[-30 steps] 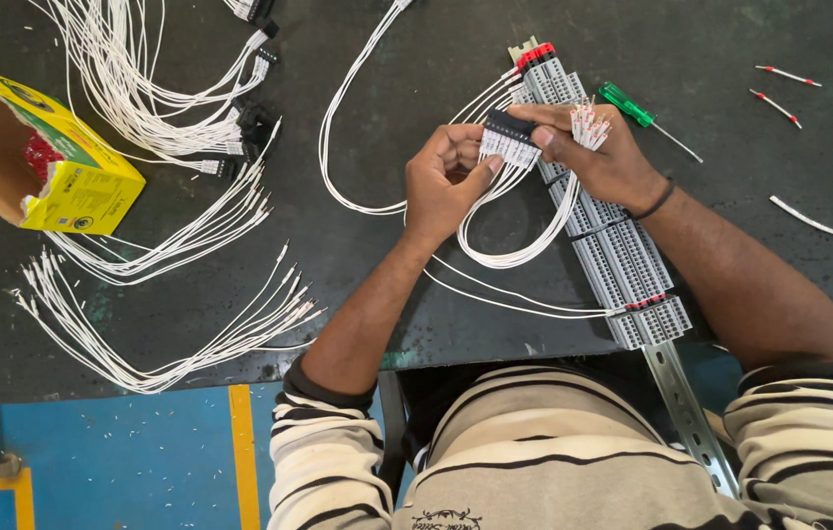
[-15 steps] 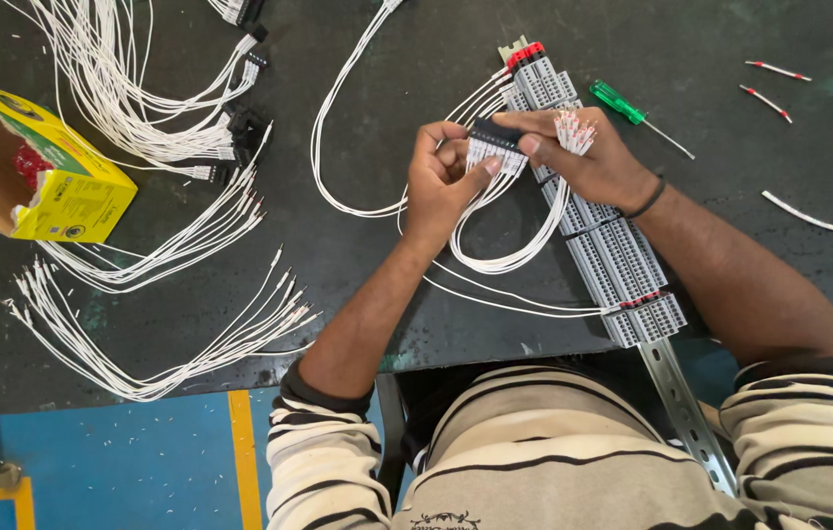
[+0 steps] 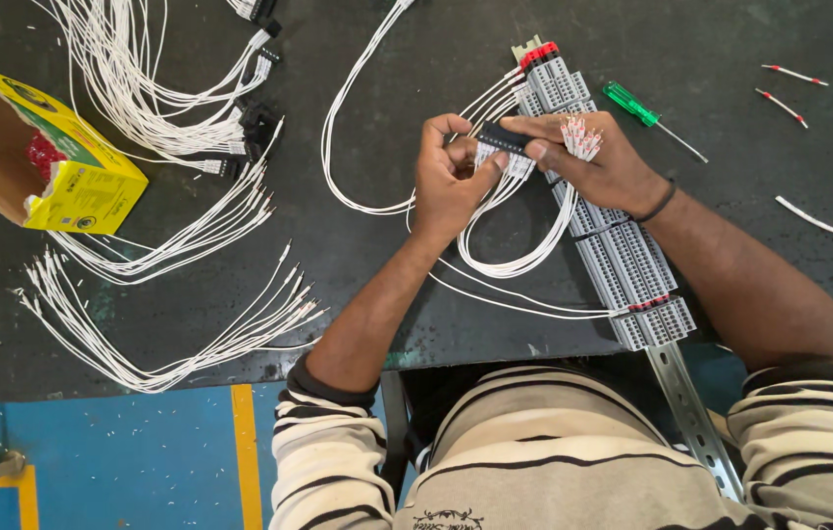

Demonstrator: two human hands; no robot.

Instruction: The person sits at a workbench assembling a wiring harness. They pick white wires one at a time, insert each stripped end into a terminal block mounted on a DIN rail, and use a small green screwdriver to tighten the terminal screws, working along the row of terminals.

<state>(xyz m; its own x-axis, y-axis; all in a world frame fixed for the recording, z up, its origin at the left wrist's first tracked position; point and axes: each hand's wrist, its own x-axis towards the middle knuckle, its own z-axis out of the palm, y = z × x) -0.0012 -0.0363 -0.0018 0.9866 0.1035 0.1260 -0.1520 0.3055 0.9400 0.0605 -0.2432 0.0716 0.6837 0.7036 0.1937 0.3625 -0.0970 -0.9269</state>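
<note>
Black connector (image 3: 503, 135) w/ white wires (image 3: 510, 257) lies crosswise btwn both hands: left hand (image 3: 448, 182) fingers pinch its near end, right hand (image 3: 601, 165) fingers clamp top.

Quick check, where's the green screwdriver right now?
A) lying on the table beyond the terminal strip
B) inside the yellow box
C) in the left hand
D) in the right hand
A: the green screwdriver lies alone on the dark table, past the terminal strip, untouched by either hand.

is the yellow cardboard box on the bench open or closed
Open. The yellow box lies tipped on its side, its brown inside facing the camera, with something red visible in it.
</note>
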